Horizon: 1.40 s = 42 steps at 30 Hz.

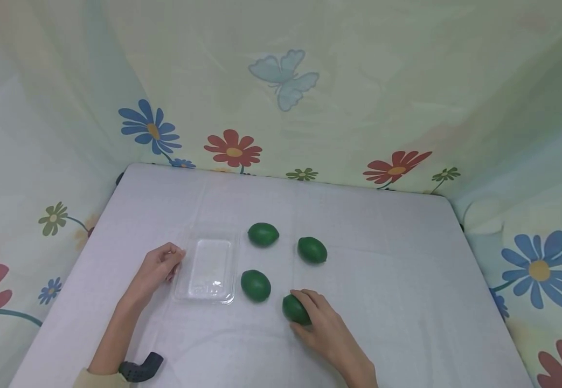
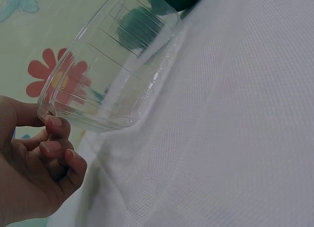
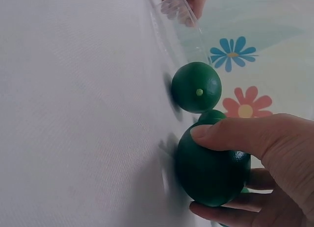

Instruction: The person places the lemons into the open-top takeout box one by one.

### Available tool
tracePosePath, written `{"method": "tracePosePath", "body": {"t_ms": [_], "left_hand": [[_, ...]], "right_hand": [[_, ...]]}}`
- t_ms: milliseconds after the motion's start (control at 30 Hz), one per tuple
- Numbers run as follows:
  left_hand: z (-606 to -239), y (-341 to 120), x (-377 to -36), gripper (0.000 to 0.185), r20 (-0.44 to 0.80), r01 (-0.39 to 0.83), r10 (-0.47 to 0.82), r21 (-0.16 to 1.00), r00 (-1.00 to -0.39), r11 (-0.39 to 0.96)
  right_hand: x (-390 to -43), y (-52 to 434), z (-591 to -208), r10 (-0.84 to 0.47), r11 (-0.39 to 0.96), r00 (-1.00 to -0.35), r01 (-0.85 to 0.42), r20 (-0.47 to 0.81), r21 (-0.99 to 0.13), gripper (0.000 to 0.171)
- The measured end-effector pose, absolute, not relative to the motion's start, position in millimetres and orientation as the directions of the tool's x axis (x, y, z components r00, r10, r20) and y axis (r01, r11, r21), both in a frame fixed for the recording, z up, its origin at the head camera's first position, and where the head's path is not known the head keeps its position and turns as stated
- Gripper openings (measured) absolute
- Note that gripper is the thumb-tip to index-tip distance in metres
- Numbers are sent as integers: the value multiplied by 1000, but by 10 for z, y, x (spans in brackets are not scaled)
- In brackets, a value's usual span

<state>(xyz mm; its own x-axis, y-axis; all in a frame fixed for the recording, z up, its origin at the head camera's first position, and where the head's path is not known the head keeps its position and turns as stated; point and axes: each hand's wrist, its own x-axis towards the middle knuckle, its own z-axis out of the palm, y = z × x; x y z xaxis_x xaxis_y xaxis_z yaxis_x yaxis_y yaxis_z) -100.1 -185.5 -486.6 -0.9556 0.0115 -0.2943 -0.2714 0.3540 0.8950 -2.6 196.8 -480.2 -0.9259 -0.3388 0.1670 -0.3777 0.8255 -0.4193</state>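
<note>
A clear plastic box (image 1: 211,268) stands on the white cloth, left of the middle. At its left rim my left hand (image 1: 160,267) pinches the edge between thumb and curled forefinger, as the left wrist view also shows on the box's wall (image 2: 98,65). My right hand (image 1: 326,331) grips a green lime (image 1: 295,309), thumb on one side and fingers on the other; in the right wrist view this lime (image 3: 211,165) fills the grasp. Three more limes lie to the right of the box: a near one (image 1: 256,285), a far one (image 1: 263,234) and one farther right (image 1: 312,250).
A white cloth covers the table (image 1: 397,280). Flowered curtains (image 1: 348,108) hang behind it and along both sides. On my left wrist sits a black strapped device (image 1: 142,368) near the table's front.
</note>
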Motion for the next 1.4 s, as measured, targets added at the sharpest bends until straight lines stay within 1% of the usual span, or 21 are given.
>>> {"method": "tracePosePath", "body": {"t_ms": [233,467,833,1033,1233,1400], "left_hand": [[-4881,-1867,-1009,34,-298,-274,14,895,-954,353],[-4908,-1879,-1014,33,-289,-266,23,907,-957,328],[-4915,-1881,-1008,32,-274,-251,28,913,-961,323],[-4899,-1870,-1005,31,-269,-245,34,916,-963,318],[-4897,-1858,-1006,30,-263,-238,34,916,-964,324],[-4905,-1860,-1011,30,-263,-240,26,914,-964,328]], "right_hand": [[-42,1980,-4762,-343,826,-925,-380,164,-416,70],[-93,1978,-4666,-374,816,-905,-424,201,-394,73],[-190,1862,-4502,-448,768,-845,-531,293,-359,77],[-297,1719,-4409,-491,729,-809,-584,322,-357,73],[-433,1535,-4345,-536,677,-779,-627,325,-386,70],[-540,1353,-4334,-582,614,-732,-681,354,-399,66]]}}
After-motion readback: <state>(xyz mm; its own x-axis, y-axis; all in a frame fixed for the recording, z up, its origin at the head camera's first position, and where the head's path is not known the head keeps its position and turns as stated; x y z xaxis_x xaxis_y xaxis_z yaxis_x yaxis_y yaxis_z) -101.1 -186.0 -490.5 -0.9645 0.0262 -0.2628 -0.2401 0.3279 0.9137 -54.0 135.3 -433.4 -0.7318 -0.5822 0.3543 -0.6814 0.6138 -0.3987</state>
